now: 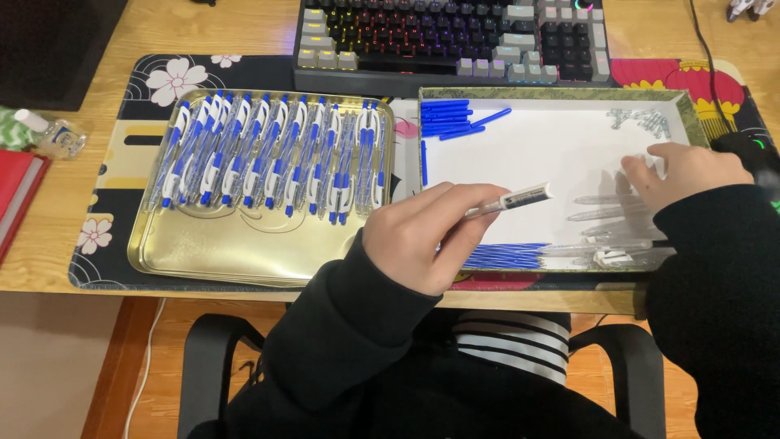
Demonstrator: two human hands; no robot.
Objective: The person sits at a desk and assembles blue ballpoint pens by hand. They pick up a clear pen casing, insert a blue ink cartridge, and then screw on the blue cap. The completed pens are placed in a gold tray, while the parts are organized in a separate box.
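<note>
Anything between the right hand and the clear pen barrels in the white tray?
Nothing visible. The right hand rests on the white tray just above the clear barrels, with bare tray between. The left hand, holding a pen part, sits off to the side.

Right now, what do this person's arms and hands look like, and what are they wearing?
Both arms are covered by long, loose black sleeves that reach the wrists. The left hand and right hand are bare: no gloves, and no rings or watch that I can see.
</note>
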